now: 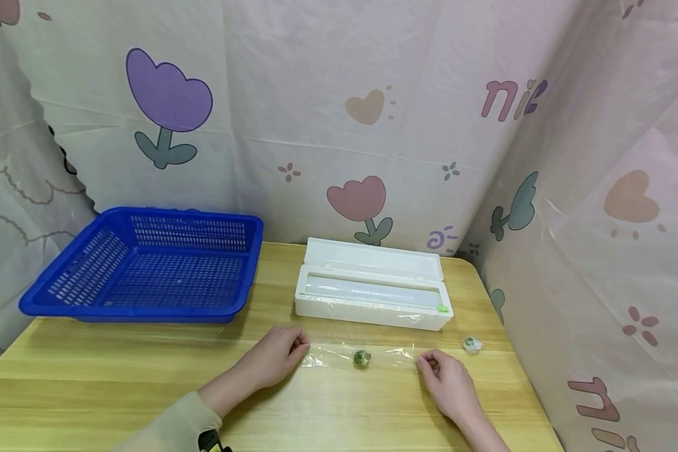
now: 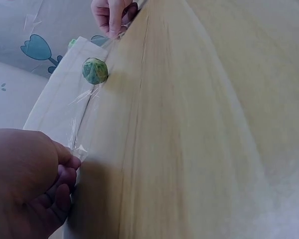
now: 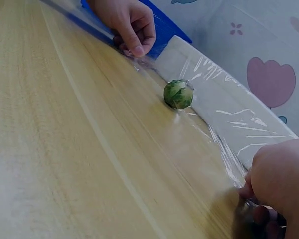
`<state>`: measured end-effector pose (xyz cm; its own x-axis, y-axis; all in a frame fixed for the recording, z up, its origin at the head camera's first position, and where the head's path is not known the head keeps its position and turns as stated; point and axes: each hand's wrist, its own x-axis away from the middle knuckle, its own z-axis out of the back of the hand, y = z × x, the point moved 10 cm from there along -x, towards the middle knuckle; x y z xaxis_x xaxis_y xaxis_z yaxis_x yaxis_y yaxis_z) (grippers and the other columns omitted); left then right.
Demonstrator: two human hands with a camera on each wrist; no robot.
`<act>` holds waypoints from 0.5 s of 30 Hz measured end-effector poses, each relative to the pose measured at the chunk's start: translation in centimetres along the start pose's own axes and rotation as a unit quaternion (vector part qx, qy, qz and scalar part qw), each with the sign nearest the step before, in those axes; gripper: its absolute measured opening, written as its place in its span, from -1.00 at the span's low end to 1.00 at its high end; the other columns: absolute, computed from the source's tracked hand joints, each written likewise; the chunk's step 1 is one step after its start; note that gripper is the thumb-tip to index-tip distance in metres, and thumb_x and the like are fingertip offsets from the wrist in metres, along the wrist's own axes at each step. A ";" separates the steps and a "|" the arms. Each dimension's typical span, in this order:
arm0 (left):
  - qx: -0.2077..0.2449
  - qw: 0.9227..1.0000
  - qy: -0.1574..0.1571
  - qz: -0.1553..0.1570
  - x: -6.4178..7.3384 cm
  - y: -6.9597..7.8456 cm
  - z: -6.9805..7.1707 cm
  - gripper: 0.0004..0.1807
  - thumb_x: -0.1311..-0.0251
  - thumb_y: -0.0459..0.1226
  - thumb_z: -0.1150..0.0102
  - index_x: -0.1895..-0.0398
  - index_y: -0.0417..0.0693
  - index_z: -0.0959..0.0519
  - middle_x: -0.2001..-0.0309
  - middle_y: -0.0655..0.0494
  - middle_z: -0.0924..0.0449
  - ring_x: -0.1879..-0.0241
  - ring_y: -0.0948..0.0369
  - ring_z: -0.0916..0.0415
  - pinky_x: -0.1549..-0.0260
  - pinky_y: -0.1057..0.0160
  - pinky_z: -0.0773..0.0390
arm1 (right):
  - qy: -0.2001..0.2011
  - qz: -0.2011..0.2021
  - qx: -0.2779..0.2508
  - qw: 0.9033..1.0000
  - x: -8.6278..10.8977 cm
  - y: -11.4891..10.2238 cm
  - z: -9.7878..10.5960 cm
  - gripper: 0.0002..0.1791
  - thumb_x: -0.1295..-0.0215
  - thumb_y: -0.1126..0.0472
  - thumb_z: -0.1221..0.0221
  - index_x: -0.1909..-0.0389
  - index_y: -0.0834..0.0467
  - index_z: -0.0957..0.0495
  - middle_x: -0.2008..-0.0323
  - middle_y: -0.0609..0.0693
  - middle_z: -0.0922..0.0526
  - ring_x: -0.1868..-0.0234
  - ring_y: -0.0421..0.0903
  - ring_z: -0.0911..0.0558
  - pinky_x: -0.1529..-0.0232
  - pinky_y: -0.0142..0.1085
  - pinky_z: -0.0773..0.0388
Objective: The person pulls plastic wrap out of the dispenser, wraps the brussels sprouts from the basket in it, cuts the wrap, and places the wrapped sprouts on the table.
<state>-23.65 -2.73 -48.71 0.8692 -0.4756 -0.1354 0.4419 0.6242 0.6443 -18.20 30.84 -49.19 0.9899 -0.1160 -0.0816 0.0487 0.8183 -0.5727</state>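
A strip of clear cling film (image 1: 333, 356) is stretched between two hands over the wooden table. Its left end is pinched between thumb and fingers of my left hand (image 1: 277, 356). At the other end my right hand (image 1: 446, 382) pinches the film in the same way. Midway along the strip sits a small round green Brussels sprout (image 1: 362, 358), its leaves showing in both wrist views; the film (image 3: 224, 149) creases in shiny lines beside the sprout (image 3: 179, 94).
Behind the film stands a long white cling film box (image 1: 373, 314), lid raised, with a roll inside and a green slider. A blue plastic basket (image 1: 181, 312) is at the back left. On the right lies a small film-wrapped green item (image 1: 471, 344). Printed curtains border the table.
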 end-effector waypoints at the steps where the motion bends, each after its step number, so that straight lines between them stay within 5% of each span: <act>1: -0.002 1.000 0.000 0.001 -0.1 0.0 0.0 -0.88 -0.45 -0.30 -0.30 0.29 0.09 -0.62 0.42 0.42 -0.52 0.35 0.38 -0.45 0.28 0.22 -0.58 | 0.001 0.000 0.001 1.000 0.0 0.0 0.0 -0.94 -0.47 0.19 -0.33 0.21 0.09 -0.74 0.40 -0.18 -0.65 0.44 -0.25 -0.53 0.37 -0.31 -0.50; 15: 0.015 1.000 -0.002 -0.002 -0.2 -0.2 0.2 -0.84 -0.41 -0.32 -0.33 0.36 0.09 -0.62 0.47 0.39 -0.48 0.44 0.38 -0.41 0.40 0.29 -0.52 | 0.005 0.005 -0.031 1.000 -0.4 0.2 0.1 -0.93 -0.39 0.23 -0.41 0.29 0.07 -0.72 0.44 -0.17 -0.62 0.49 -0.23 -0.50 0.44 -0.34 -0.46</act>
<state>-23.98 -2.82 -48.67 0.8670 -0.4796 -0.1354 0.4381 0.6039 0.6658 -18.60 31.08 -49.16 0.9887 -0.1148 -0.0960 0.0307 0.7834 -0.6208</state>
